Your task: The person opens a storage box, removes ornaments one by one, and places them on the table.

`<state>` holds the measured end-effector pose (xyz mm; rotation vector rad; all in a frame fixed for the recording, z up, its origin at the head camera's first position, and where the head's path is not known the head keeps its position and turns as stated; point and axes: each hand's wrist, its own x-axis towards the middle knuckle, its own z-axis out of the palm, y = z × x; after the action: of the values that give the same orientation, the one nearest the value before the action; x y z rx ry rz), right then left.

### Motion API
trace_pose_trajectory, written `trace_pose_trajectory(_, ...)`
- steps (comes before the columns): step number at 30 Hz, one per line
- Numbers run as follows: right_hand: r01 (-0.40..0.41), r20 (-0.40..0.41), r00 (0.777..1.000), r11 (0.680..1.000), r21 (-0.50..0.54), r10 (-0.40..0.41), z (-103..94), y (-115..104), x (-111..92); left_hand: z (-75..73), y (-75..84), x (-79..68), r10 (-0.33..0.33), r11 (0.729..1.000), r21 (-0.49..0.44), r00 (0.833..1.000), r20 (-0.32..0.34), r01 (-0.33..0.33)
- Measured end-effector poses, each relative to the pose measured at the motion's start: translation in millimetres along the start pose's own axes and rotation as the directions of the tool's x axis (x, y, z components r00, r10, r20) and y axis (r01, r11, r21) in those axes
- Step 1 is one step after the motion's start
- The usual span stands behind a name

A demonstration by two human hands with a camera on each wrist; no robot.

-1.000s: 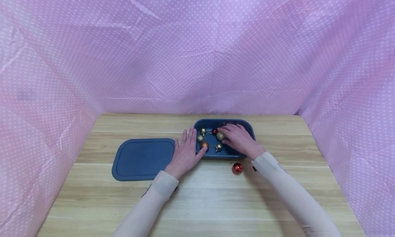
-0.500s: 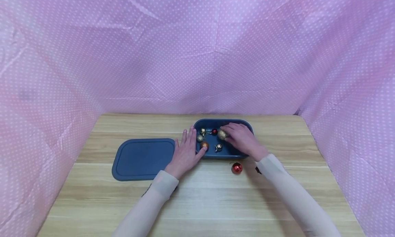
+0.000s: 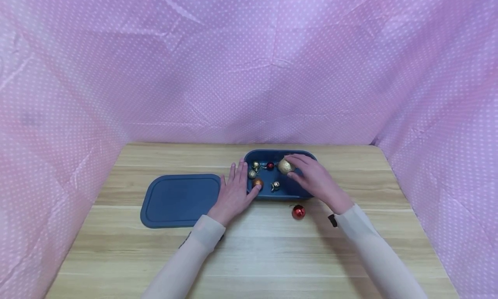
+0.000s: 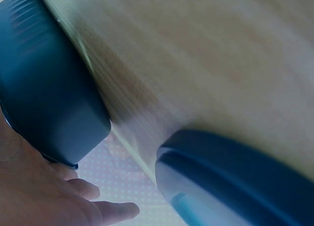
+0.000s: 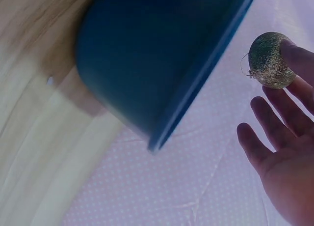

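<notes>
My right hand [image 3: 316, 177] pinches a glittery gold Christmas bauble [image 3: 285, 166] between thumb and fingertips. In the right wrist view, the bauble [image 5: 271, 60] has a thin wire loop and is above the rim of the dark blue box [image 5: 142, 59]. The left hand [image 3: 232, 198] rests with straight fingers along the left side of the box [image 3: 289, 198], its thumb over the front corner beside an orange bauble [image 3: 257, 184]. Inside the box lie small gold baubles [image 3: 255, 165], a dark red one [image 3: 270, 165] and a shiny gold ornament [image 3: 275, 186].
On the wooden table [image 3: 256, 256] a shiny red bauble [image 3: 298, 212] lies just in front of the box. Left of the box is a flat blue lid [image 3: 180, 200]. Pink dotted cloth [image 3: 249, 74] hangs behind the table and at both sides.
My right hand has taken the glittery gold bauble and raised it, drawing slightly to the right. The left hand has stayed in place at the box.
</notes>
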<state>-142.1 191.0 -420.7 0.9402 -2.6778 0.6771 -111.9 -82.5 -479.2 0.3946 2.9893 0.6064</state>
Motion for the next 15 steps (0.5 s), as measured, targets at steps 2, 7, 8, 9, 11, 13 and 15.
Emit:
trace_pose_trajectory(2,0.010,-0.026,1.000,1.000,-0.002,-0.010,-3.3,-2,-3,0.2,0.0,0.1,0.001,1.000,0.000,1.000,0.000,-0.001)
trace_pose_trajectory(7,0.024,-0.084,0.996,1.000,0.006,-0.023,-12.0,-6,-13,0.4,0.1,0.1,0.003,1.000,-0.006,1.000,-0.003,-0.003)
trace_pose_trajectory(8,0.020,-0.092,0.996,1.000,0.010,-0.019,-13.7,-7,-16,0.2,0.3,-0.1,0.003,1.000,-0.008,1.000,-0.005,-0.003)
trace_pose_trajectory(9,0.014,-0.098,0.995,1.000,0.015,-0.012,-15.4,-7,-18,-0.2,0.6,-0.3,0.004,1.000,-0.009,1.000,-0.005,-0.004)
trace_pose_trajectory(11,-0.001,-0.109,0.994,1.000,0.021,0.003,-18.6,-9,-23,-0.9,1.0,-0.9,0.002,1.000,-0.010,1.000,-0.002,-0.002)
trace_pose_trajectory(13,-0.014,-0.117,0.993,0.999,0.030,0.018,-21.6,-11,-27,-1.1,1.2,-1.3,0.000,1.000,-0.009,1.000,-0.001,0.000)
trace_pose_trajectory(15,-0.019,-0.129,0.991,0.999,0.035,0.024,-24.3,-13,-31,-1.0,1.0,-1.7,-0.002,1.000,-0.009,1.000,-0.002,0.002)
